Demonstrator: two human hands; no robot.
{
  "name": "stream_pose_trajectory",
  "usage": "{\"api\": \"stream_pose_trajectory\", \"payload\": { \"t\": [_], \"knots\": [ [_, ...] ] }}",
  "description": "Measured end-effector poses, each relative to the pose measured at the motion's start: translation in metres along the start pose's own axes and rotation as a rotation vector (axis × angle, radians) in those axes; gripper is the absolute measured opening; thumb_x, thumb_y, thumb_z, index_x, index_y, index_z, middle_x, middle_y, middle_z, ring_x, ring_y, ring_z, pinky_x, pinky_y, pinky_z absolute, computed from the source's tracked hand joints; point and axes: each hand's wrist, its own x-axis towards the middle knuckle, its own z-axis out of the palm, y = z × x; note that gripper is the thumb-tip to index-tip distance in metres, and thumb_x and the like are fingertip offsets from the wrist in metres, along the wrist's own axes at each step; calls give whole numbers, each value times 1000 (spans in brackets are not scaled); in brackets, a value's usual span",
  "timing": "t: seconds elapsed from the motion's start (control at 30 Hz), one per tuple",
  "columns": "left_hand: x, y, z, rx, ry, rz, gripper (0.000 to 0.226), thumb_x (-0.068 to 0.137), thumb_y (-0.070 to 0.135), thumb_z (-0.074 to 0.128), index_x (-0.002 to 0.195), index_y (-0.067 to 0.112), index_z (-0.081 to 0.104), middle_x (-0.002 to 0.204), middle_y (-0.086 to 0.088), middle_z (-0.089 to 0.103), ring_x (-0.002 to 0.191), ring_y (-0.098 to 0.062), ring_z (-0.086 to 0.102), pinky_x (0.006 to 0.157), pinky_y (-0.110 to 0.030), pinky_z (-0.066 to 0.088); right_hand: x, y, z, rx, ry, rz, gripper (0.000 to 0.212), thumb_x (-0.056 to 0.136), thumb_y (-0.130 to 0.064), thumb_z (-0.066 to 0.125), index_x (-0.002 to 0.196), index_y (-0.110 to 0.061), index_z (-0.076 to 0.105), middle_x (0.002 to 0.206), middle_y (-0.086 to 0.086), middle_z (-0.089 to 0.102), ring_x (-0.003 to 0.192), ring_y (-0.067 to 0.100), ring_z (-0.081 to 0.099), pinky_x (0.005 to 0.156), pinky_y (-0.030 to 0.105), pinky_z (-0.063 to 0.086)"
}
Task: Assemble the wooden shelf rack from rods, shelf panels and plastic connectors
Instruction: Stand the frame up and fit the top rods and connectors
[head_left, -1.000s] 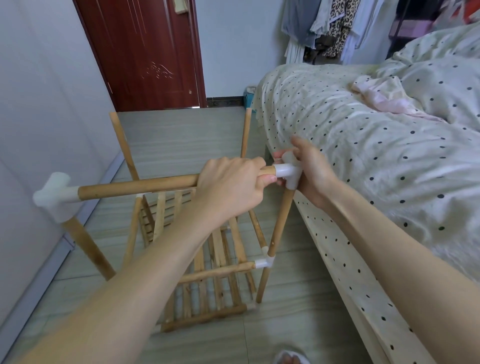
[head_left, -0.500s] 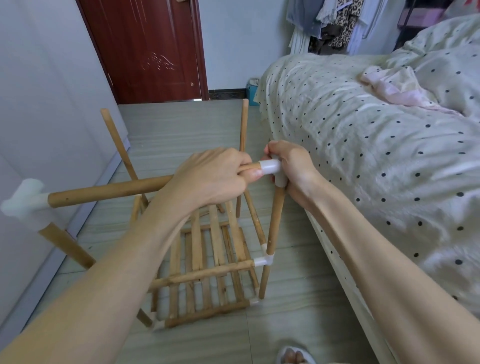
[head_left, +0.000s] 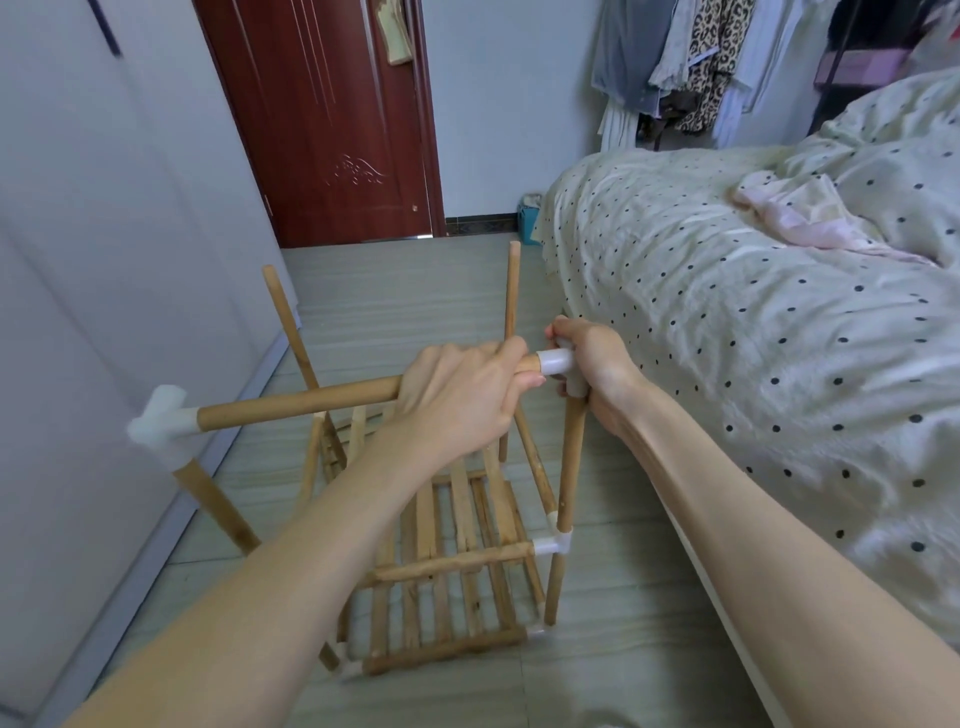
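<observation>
The partly built wooden rack stands on the floor between the wall and the bed, with slatted shelf panels (head_left: 457, 571) low down. My left hand (head_left: 462, 395) grips the right end of a horizontal wooden rod (head_left: 296, 402). That rod ends at the left in a white plastic connector (head_left: 161, 421) on a slanted upright. My right hand (head_left: 592, 364) holds the white connector (head_left: 556, 362) on top of the near right upright (head_left: 569, 483); the rod's end sits in that connector. Two far uprights (head_left: 511, 291) stand bare at the top.
A bed with a dotted cover (head_left: 753, 332) runs along the right, close to the rack. A white wall (head_left: 104, 260) is on the left, a dark red door (head_left: 332, 130) behind. Clothes (head_left: 685, 62) hang at the back right. A small blue bin (head_left: 530, 223) stands by the bed's corner.
Both hands with the rod and connector have stayed joined on the near right upright. The view has drifted, and the rack's far uprights appear more upright than a second ago.
</observation>
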Motion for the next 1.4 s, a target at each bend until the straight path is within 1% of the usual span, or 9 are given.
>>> {"api": "stream_pose_trajectory", "payload": {
  "t": [0.2,0.37,0.57,0.7,0.9,1.07,1.17,1.3,1.4],
  "knots": [
    [-8,-8,-8,-164,-37,89,48,98,46,31,139,22,35,126,4,48,114,-13,43,94,-29,33,-14,1,10,-33,211,-83,21,94,-24,41,77,-16,51,78,3,52,72,19,47,67,30,36],
    [-52,-45,-18,-219,-33,-8,42,99,39,30,135,22,43,120,6,48,113,-11,44,97,-28,27,-36,14,13,-676,413,-432,36,97,-26,38,123,-8,56,126,14,51,120,31,44,104,44,32],
    [-123,-135,-24,-105,88,-249,59,84,52,34,123,14,56,120,-6,56,120,-28,48,105,-55,27,-59,28,72,-1102,298,-1046,39,89,-34,37,98,-14,70,98,5,66,98,26,61,104,60,29],
    [-155,-175,-23,-441,-15,-424,97,69,88,24,124,13,51,122,-3,51,116,-18,48,100,-36,37,-59,35,115,-1138,249,-1094,38,88,-39,37,96,-18,68,81,-2,64,80,24,62,100,49,30],
    [-160,-160,-23,-496,-3,-413,71,72,68,32,116,18,55,108,11,43,101,-12,52,85,-28,41,-44,39,97,-1188,271,-1184,37,95,-39,33,95,-19,64,79,-2,59,77,24,57,100,46,25],
    [-154,-132,-30,-545,-17,-322,70,75,66,30,120,20,56,108,10,47,102,-13,53,88,-35,44,-31,43,59,-1206,203,-1072,45,97,-42,26,119,-21,60,115,6,63,120,28,51,113,55,15],
    [-146,-114,-36,-565,-52,-260,71,75,66,32,128,23,54,110,10,51,103,-12,54,89,-38,45,-28,46,40,-1101,215,-887,47,99,-44,29,139,-25,44,148,12,37,142,29,24,113,50,6],
    [-130,-84,-35,-600,-119,-176,56,90,50,47,141,28,39,126,11,51,115,-12,51,95,-42,44,-36,40,33,-760,175,-464,54,99,-41,31,150,-27,19,159,3,9,145,24,11,115,50,20],
    [-121,-66,-31,-653,-178,-126,52,96,39,46,145,38,27,146,11,39,136,-9,33,109,-42,34,-46,26,40,-164,165,-93,49,99,-39,32,143,-18,36,142,5,43,134,28,37,108,47,35]
  ]
}}
